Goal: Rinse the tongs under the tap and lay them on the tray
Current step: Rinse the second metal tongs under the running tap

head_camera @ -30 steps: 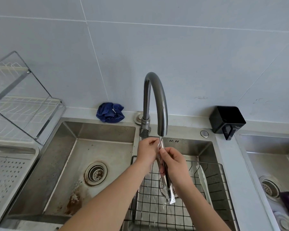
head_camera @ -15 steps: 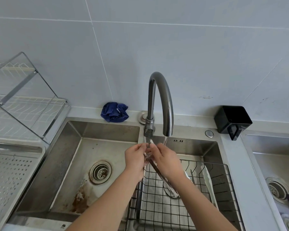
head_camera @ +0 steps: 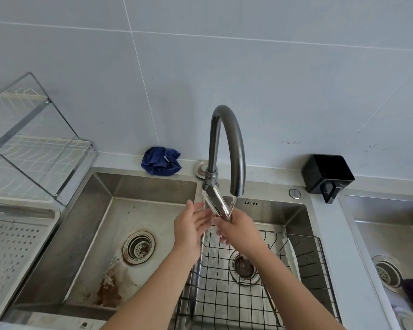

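Your right grip (head_camera: 239, 228) is clamped round the steel tongs (head_camera: 214, 200), which angle up-left from it under the running tap (head_camera: 235, 148). Your left grip (head_camera: 190, 226), fingers straight, sits just left. Wet metal could slip into the wire basket (head_camera: 303, 277) below.

Grey counter (head_camera: 324, 234), blue cloth (head_camera: 161, 161) and black holder (head_camera: 327, 173) on back ledge, perforated tray (head_camera: 10, 253) at left
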A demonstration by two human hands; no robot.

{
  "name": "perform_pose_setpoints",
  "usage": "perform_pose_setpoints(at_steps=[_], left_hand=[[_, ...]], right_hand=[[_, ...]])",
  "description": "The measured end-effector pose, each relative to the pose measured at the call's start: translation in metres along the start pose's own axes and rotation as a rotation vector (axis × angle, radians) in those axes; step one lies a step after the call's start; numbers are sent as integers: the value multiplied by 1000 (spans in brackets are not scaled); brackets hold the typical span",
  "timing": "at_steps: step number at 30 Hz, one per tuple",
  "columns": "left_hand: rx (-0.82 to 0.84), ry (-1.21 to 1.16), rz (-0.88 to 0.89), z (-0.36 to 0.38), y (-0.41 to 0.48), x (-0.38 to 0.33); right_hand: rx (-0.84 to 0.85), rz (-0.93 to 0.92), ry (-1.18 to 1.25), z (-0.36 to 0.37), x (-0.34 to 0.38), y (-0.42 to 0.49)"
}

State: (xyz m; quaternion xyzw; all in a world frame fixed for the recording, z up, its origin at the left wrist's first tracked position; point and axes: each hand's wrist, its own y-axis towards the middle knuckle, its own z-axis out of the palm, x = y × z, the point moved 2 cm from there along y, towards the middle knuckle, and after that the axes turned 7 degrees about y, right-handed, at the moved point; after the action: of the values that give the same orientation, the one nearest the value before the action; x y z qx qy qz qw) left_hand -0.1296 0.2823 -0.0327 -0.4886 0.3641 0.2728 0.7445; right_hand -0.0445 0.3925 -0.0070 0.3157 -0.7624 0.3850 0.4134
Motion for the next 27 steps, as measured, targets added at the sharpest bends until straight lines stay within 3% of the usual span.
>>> perform_pose_setpoints(at_steps=[6, 10, 17, 27], left_hand=[[-32, 1156, 519, -40, -12, 31], [69, 1569, 631, -55, -19, 64], [153, 1833, 635, -65, -21, 91], [132, 1826, 687, -70, -20, 98]], right_hand=[[-4, 31, 227, 13, 12, 2], [-22, 57, 279, 14, 9, -4], [-68, 60, 79, -3, -14, -29], [-167, 171, 50, -9, -51, -63]])
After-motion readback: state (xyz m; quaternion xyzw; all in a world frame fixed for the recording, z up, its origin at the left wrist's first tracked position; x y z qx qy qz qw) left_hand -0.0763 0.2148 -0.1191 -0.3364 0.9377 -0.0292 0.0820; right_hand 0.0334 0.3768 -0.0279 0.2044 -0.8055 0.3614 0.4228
